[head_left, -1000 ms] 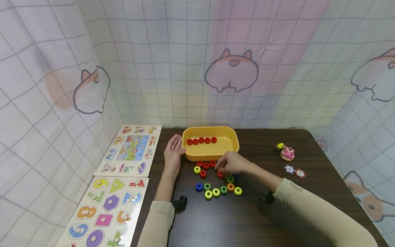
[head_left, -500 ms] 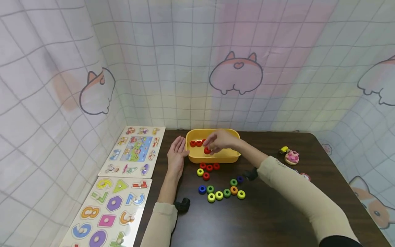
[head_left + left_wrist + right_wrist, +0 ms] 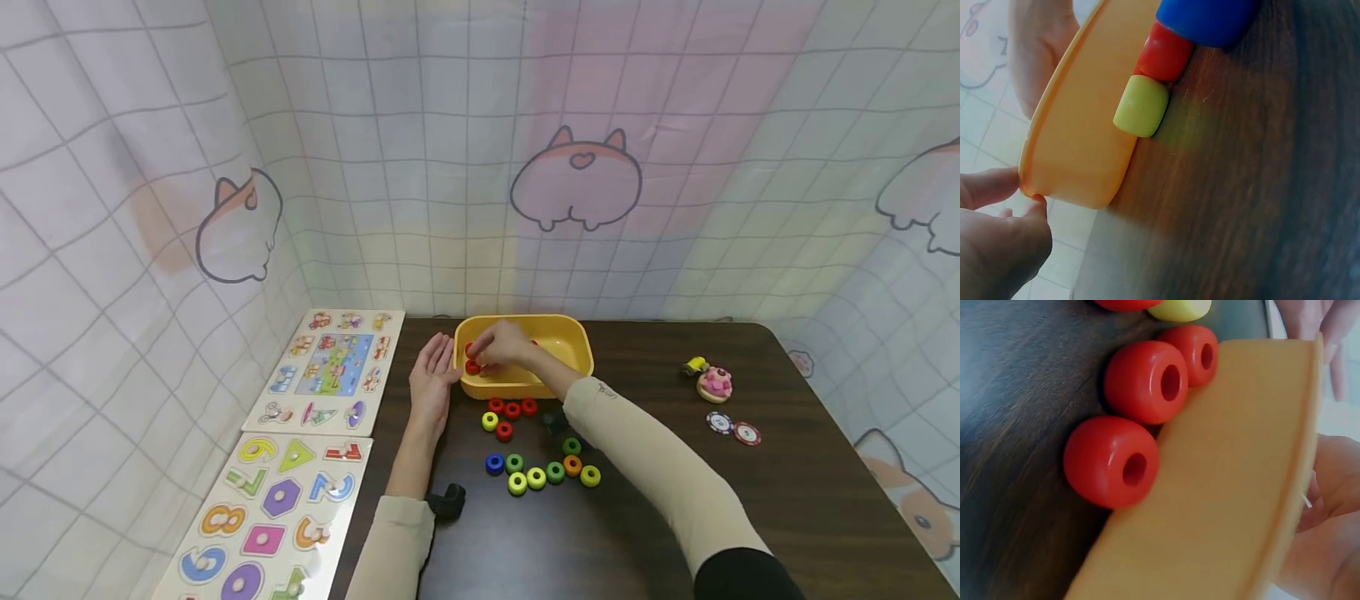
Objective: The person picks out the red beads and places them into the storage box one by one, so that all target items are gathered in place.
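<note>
In the head view, my left hand (image 3: 431, 390) lies palm up at the left end of a yellow tray (image 3: 581, 358). Its fingers are straight, and the thumb touches the rim, as the left wrist view also shows. Inside the tray, my right hand (image 3: 504, 343) pinches a red bead (image 3: 472, 367) near the left wall. Other red beads in the tray are mostly hidden behind this hand. Against the front wall sit more red beads (image 3: 1112, 462) with round holes, seen large in the right wrist view. A yellow bead (image 3: 1142, 106) stands by the tray too.
Blue (image 3: 495, 464), green (image 3: 555, 472), yellow (image 3: 536, 478) and orange beads (image 3: 572, 466) lie in front of the tray. Two puzzle boards (image 3: 262, 500) cover the left side. To the right are a pink-topped toy (image 3: 715, 384), a small yellow toy (image 3: 695, 365) and two chips (image 3: 733, 428).
My right hand has picked up a red bead from in front of the tray, carried it over the rim and moved it left inside. The left hand stays at the tray's left end.
</note>
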A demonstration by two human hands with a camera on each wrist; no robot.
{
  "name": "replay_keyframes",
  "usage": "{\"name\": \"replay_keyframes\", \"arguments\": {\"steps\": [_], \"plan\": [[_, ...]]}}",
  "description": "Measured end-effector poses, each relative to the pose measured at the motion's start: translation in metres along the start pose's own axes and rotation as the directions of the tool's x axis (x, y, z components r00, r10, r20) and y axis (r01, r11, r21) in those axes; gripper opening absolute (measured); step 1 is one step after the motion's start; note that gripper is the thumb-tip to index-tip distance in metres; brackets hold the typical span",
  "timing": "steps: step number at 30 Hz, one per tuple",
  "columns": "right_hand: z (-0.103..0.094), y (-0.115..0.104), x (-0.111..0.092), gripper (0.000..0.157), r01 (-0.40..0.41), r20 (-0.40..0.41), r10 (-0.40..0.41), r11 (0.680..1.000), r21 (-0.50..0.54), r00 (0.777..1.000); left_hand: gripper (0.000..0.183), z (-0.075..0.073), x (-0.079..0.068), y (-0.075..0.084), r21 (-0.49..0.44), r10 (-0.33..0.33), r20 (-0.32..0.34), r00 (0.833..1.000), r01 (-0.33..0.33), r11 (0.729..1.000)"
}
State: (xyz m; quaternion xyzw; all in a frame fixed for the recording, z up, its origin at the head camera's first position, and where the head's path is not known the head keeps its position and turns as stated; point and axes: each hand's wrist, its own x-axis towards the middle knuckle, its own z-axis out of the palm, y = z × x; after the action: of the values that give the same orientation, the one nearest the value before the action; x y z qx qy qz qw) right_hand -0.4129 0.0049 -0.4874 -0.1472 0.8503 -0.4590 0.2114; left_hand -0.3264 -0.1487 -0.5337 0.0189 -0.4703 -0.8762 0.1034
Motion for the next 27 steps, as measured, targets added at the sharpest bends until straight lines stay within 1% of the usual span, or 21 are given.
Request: {"name": "replay_keyframes", "arguments": {"steps": [3,6,8,10,13,16,20,24,27], "plan": [[-0.008,-0.008,-0.016,0.021,0.041,-0.003,-0.041,0.999,-0.014,0.999,0.074,0.000,0.001,0.000,0.009,0.005,0.004,1.000,-0.005,1.000],[-0.016,-0.019,-0.039,0.020,0.112,-0.002,-0.113,0.993,-0.045,0.994,0.075,0.000,0.001,0.002,0.013,0.013,0.011,1.000,-0.013,1.000],[-0.021,-0.024,-0.056,0.018,0.157,0.018,-0.156,0.985,-0.067,0.988,0.075,-0.001,0.001,0.003,0.015,0.010,0.014,1.000,-0.010,1.000],[-0.022,-0.026,-0.074,0.016,0.192,0.058,-0.187,0.977,-0.095,0.981,0.075,-0.001,0.001,0.004,0.018,0.008,0.012,1.000,-0.008,1.000],[-0.020,-0.024,-0.097,0.015,0.201,0.128,-0.185,0.970,-0.133,0.974,0.074,0.000,0.002,0.006,0.029,0.011,0.010,1.000,-0.011,1.000],[-0.009,-0.015,-0.114,0.015,0.187,0.173,-0.155,0.963,-0.191,0.973,0.073,0.002,0.002,0.006,0.037,0.011,0.007,1.000,-0.011,0.999],[0.011,0.008,-0.124,0.014,0.155,0.177,-0.116,0.962,-0.226,0.977,0.071,0.002,0.000,0.001,0.030,-0.008,-0.003,1.000,0.009,1.000],[0.023,0.027,-0.123,0.012,0.133,0.169,-0.104,0.977,-0.169,0.980,0.072,0.002,-0.001,-0.002,0.023,-0.017,-0.016,1.000,0.018,1.000],[0.023,0.032,-0.123,0.012,0.133,0.172,-0.113,0.984,-0.116,0.979,0.072,0.002,-0.001,-0.003,0.027,-0.013,-0.022,1.000,0.014,1.000]]}}
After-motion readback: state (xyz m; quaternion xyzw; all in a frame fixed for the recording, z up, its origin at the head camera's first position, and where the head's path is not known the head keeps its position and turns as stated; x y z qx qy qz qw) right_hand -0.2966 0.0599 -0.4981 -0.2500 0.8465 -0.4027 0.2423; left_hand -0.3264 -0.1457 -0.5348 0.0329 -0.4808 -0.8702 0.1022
